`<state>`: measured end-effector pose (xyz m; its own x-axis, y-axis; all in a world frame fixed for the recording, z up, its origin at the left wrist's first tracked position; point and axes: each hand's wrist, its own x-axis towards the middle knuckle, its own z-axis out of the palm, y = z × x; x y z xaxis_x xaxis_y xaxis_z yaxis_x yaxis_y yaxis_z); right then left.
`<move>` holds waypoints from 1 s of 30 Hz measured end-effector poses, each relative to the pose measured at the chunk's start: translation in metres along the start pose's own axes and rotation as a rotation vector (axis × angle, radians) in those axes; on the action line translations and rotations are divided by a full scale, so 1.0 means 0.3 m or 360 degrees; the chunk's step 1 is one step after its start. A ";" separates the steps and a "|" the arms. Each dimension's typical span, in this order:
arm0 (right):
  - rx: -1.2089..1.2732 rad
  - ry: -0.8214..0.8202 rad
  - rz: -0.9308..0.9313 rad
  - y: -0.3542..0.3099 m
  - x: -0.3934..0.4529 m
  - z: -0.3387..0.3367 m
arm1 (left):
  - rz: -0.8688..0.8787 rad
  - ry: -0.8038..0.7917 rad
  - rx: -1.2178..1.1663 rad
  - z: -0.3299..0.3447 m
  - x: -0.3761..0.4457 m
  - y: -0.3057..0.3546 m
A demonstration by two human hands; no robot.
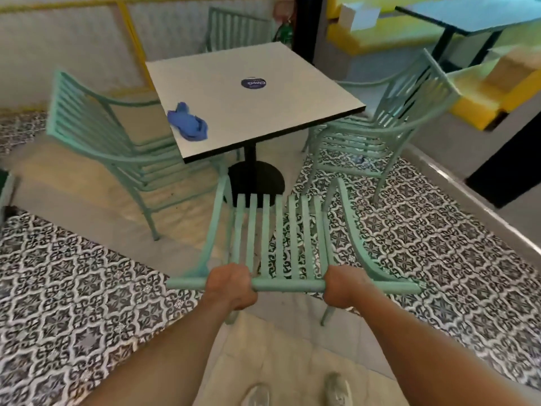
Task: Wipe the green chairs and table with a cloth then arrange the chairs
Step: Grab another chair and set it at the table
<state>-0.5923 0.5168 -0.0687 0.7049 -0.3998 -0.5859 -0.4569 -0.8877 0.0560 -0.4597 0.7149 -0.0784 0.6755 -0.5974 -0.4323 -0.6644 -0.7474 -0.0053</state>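
A green slatted chair (279, 238) stands right in front of me, its back toward me and its seat facing the square white table (272, 112). My left hand (231, 285) and my right hand (344, 285) both grip its top rail. A crumpled blue cloth (188, 122) lies on the table's near left corner. Three more green chairs surround the table: one at the left (96, 133), one at the right (389, 133), and one behind it (234, 27) against the wall.
The table stands on a black pedestal base (256, 178) and bears a dark round sticker (253, 83). The floor is patterned tile. A second table (474, 13) and yellow benches (483, 98) stand at the back right, with a raised kerb (468, 197) to the right.
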 end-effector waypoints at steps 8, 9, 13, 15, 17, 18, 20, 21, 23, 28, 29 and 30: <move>-0.0052 -0.0038 -0.0429 0.186 0.001 0.028 | -0.0186 -0.0133 0.0015 -0.005 -0.061 0.175; -0.0075 -0.0065 -0.0451 0.226 -0.009 0.031 | -0.0202 -0.0140 -0.0004 0.002 -0.075 0.221; -0.0161 -0.0087 -0.0495 0.389 -0.037 0.057 | -0.0279 -0.0158 -0.0072 0.039 -0.133 0.418; -0.0183 -0.0104 -0.0509 0.452 -0.051 0.067 | -0.0331 -0.0170 -0.0117 0.061 -0.158 0.496; -0.0218 -0.0111 -0.0541 0.499 -0.072 0.074 | -0.0375 -0.0167 -0.0154 0.087 -0.182 0.554; -0.0236 -0.0109 -0.0554 0.518 -0.077 0.081 | -0.0394 -0.0160 -0.0163 0.102 -0.191 0.577; -0.0268 -0.0102 -0.0586 0.543 -0.084 0.086 | -0.0419 -0.0136 -0.0168 0.124 -0.203 0.609; -0.0281 -0.0095 -0.0599 0.547 -0.088 0.083 | -0.0426 -0.0125 -0.0169 0.129 -0.205 0.617; -0.0300 -0.0084 -0.0612 0.551 -0.093 0.078 | -0.0403 -0.0123 -0.0189 0.130 -0.204 0.615; -0.0301 -0.0028 -0.0595 0.555 -0.081 0.064 | -0.0310 -0.0098 -0.0228 0.158 -0.205 0.513; -0.0306 -0.0022 -0.0601 0.555 -0.080 0.064 | -0.0322 -0.0089 -0.0215 0.172 -0.209 0.499; -0.0312 -0.0011 -0.0606 0.556 -0.078 0.063 | -0.0331 -0.0078 -0.0205 0.186 -0.210 0.494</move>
<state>-0.6953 0.3824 -0.0610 0.7993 -0.0342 -0.5999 -0.0526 -0.9985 -0.0131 -0.6186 0.6578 -0.1022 0.7750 -0.4144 -0.4770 -0.4644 -0.8855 0.0147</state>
